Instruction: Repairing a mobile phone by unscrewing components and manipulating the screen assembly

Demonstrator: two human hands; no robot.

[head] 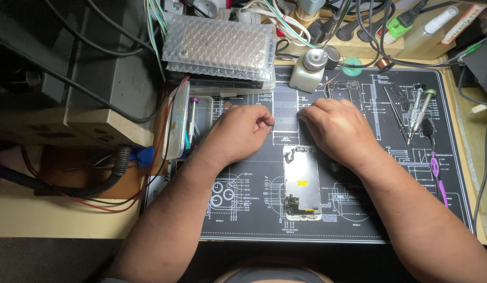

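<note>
While the left hand (242,132) pinches a tiny part, too small to identify, between clenched fingers, the right hand (335,128) rests curled near the phone frame (344,90), its grip hidden; the detached screen (301,182) lies on the mat (243,209) just below, so keeping small pieces low over the surface seems wise

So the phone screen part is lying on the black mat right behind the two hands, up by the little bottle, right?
Not quite. The head view shows the phone screen part lying on the black mat in front of the two hands, nearer the person, between the forearms. The little bottle stands beyond the left hand and right hand.
</note>
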